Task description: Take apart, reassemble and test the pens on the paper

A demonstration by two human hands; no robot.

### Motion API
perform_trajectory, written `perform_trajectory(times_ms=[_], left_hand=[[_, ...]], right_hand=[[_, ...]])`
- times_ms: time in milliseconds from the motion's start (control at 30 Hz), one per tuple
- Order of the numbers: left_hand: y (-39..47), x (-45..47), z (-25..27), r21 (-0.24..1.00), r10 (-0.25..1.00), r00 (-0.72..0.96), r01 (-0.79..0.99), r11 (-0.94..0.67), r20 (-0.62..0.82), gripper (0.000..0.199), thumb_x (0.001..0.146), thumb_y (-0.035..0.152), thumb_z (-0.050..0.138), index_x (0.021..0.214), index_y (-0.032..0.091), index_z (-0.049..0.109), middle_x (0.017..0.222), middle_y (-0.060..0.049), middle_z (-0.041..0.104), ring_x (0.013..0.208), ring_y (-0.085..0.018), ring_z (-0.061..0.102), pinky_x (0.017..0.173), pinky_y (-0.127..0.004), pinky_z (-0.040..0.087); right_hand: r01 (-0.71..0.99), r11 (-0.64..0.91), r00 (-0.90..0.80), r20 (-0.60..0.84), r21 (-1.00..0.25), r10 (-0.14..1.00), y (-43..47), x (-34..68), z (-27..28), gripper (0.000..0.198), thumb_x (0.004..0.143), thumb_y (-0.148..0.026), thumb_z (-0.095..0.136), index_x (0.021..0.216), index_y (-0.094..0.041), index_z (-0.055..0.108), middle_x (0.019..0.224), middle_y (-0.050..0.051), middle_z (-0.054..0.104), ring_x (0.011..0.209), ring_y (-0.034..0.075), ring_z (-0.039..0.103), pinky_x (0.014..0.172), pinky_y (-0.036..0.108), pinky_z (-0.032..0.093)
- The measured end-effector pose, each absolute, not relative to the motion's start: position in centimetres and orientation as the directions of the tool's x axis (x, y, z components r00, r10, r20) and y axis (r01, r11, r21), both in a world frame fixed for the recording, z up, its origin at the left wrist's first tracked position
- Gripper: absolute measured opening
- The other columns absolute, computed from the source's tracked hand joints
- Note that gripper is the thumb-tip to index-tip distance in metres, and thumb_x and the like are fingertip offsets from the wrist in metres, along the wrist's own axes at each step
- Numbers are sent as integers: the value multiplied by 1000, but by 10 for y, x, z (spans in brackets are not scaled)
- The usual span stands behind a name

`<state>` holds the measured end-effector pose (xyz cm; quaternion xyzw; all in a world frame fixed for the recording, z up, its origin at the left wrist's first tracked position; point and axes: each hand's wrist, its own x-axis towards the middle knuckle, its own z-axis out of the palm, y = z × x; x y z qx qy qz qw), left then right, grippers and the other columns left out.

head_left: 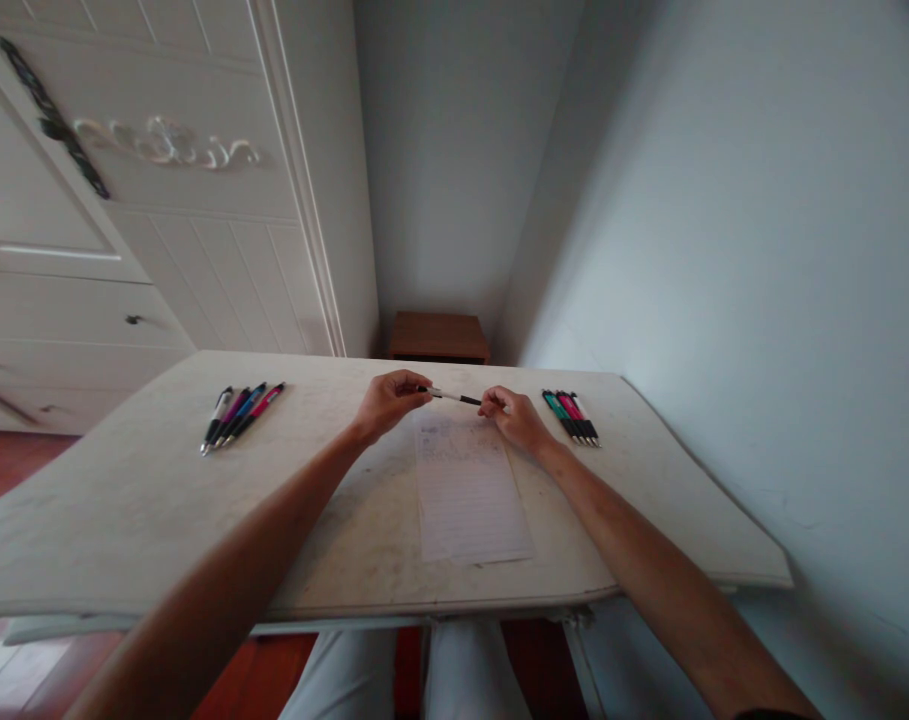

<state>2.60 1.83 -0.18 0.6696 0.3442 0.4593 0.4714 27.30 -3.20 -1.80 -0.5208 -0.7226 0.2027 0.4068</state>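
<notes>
Both hands pinch a pen above paper, between pen rows.

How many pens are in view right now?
9, perhaps more where they overlap: four plastic click pens at table's left, four at right, one black-and-white pen held between left hand and right hand.

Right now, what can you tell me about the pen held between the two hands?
The pen is slim, with a whitish half toward the left hand and a dark half toward the right hand. It lies nearly level above the lined paper, pinched at each end by fingertips. Finer parts are too small to tell.
</notes>
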Motion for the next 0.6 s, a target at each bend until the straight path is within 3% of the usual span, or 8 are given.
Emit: perform_trajectory(times_ms=[300,600], left_hand=[[17,28,7,959,923,266,-138,-250,279,42,63,36,80,97,13,67,72,-1,64,65,-12,58,61,-26,47],[12,34,4,971,918,354,-212,-109,180,45,66,38,79,99,12,62,75,-3,67,64,-15,65,58,-25,49]], right_hand=[[540,530,-229,492,-654,840,-33,270,-13,24,90,-36,53,80,-18,65,81,5,67,80,18,60,75,31,44],[462,557,-239,508,-691,828,-45,258,0,26,91,-39,54,81,-18,67,81,6,67,79,18,60,75,32,44]])
